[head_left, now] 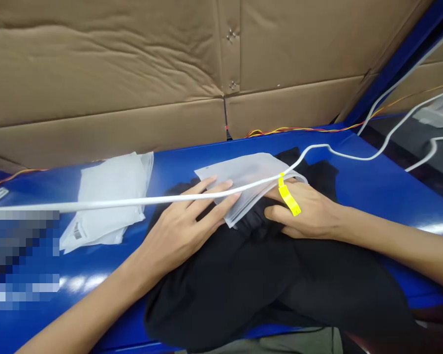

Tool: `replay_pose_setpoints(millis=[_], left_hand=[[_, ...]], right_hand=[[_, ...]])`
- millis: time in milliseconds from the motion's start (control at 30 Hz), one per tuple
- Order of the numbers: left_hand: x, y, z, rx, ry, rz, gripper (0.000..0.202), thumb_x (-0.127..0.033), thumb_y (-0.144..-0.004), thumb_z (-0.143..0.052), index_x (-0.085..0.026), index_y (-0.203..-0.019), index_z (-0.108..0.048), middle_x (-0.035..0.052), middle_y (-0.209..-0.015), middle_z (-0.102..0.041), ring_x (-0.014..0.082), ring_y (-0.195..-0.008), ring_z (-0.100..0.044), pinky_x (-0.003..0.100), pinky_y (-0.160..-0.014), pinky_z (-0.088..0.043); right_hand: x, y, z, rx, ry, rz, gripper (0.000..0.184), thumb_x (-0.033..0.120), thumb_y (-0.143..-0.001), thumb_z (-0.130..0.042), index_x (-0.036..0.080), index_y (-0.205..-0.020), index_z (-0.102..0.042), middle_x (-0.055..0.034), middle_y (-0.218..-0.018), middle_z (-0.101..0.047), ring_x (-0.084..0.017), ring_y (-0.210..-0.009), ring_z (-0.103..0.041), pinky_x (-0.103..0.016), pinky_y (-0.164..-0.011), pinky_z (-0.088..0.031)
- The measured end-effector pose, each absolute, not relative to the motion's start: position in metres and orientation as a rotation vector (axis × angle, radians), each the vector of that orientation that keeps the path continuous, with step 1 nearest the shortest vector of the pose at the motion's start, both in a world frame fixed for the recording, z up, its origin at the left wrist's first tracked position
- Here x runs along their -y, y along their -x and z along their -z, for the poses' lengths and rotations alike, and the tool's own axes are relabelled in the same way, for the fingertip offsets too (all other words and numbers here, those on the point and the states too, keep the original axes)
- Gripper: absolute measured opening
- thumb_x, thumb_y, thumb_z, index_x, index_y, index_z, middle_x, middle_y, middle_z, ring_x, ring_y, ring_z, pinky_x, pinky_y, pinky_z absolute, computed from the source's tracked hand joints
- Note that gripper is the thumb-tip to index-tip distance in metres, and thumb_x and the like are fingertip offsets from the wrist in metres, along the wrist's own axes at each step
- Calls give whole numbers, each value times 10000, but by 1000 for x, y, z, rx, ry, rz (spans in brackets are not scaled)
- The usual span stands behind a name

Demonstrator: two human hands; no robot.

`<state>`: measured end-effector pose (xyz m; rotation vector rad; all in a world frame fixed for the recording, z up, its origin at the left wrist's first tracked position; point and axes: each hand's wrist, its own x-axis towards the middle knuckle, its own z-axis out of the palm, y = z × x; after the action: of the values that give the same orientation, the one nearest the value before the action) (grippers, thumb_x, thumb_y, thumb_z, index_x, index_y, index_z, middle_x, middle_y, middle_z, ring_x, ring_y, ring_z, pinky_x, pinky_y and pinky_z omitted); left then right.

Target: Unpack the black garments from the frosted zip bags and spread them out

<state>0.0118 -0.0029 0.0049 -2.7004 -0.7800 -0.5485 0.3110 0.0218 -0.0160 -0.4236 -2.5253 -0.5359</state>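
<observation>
A frosted plastic bag (243, 169) lies over a black garment (273, 290) on the blue table. My left hand (186, 228) rests on the near left part of the bag, its fingers stretched out and spread. My right hand (304, 209) is at the bag's right end, partly inside its mouth. There the thumb stands apart from the index finger, which reaches under the plastic; the other fingers are mostly hidden. A white cable (170, 199) crosses in front of the left fingers, and a yellow tag (290, 199) hangs from it in front of the right hand.
Several more frosted bags (110, 187) are stacked at the left, one with a barcode label. Brown padded panels (103, 64) rise behind the blue table (384, 182). Red and yellow wires (299, 130) run along its back edge. A blurred-out patch (18, 255) covers the lower left.
</observation>
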Motion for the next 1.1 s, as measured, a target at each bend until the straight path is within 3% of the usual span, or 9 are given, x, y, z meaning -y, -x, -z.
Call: replay_pose_setpoints(millis=[100, 233, 333, 500, 700, 800, 900, 967, 1100], left_hand=[[4, -8, -3, 795, 2747, 559, 515, -18, -1039, -566, -181, -1528, -567, 141, -1561, -628, 320, -1537, -513, 467, -1218, -531], [7, -2, -3, 830, 2808, 545, 484, -25, -1072, -499, -211, -1511, -582, 141, -1564, -624, 283, -1547, -498, 425, -1208, -543], [7, 1, -3, 846, 2796, 571, 457, -26, -1061, -522, -179, -1485, -593, 164, -1559, -626, 294, -1549, -489, 436, -1225, -528], [-1, 2, -4, 846, 2721, 626, 387, -6, -1028, -543, -136, -1372, -664, 141, -1426, -733, 293, -1452, -609, 438, -1226, -536], [-8, -2, -7, 865, 2762, 738, 265, -28, -1007, -565, -173, -1170, -716, 99, -1386, -762, 264, -1412, -651, 512, -1282, -470], [-9, -5, -9, 847, 2811, 683, 277, -84, -1030, -570, -162, -1272, -678, 113, -1383, -763, 272, -1402, -659, 528, -1257, -492], [-8, -4, -9, 808, 2730, 730, 295, -83, -1050, -568, -197, -1302, -670, 69, -1254, -822, 218, -1190, -786, 463, -1198, -562], [-7, -2, -7, 758, 2634, 824, 290, -43, -1028, -615, -239, -1223, -702, 12, -1139, -854, 184, -1040, -829, 436, -1179, -583], [-5, 4, -7, 721, 2557, 895, 338, 4, -1000, -629, -255, -1199, -718, 26, -1107, -858, 216, -1047, -831, 529, -1165, -596]], right_hand=[[-20, -313, 17, 2526, 382, 381, 284, 56, -937, -483, 231, -958, -707, -72, -1155, -767, -228, -999, -648, -349, -848, -504], [-19, -318, 15, 2477, 389, 286, 305, 110, -1038, -452, 227, -1154, -709, -53, -1075, -765, -193, -864, -657, -326, -765, -514], [-19, -323, 15, 2455, 221, 126, 367, 217, -1116, -364, 151, -1284, -684, -112, -1102, -732, -233, -1073, -692, -373, -886, -568], [-11, -323, 11, 2354, 131, -98, 398, 267, -1137, -368, 150, -1119, -748, -114, -1026, -723, -258, -1212, -686, -472, -1099, -540], [-13, -325, -5, 2233, 231, -659, 331, 376, -1116, -544, 194, -943, -760, -60, -871, -731, -193, -914, -703, -479, -1030, -567], [-17, -329, -7, 2236, 215, -741, 335, 374, -1115, -549, 197, -920, -756, -59, -871, -729, -190, -923, -707, -484, -1038, -562], [-17, -330, -2, 2291, 236, -681, 318, 392, -1111, -536, 202, -980, -755, -87, -958, -756, -231, -1072, -726, -472, -1066, -566], [-15, -329, 4, 2380, 261, -429, 327, 342, -1097, -488, 166, -1203, -741, -139, -1145, -771, -267, -1236, -694, -481, -1115, -552], [-11, -328, 15, 2461, 283, 46, 463, 181, -1060, -429, 109, -1484, -599, -167, -1290, -748, -263, -1343, -649, -458, -1132, -558]])
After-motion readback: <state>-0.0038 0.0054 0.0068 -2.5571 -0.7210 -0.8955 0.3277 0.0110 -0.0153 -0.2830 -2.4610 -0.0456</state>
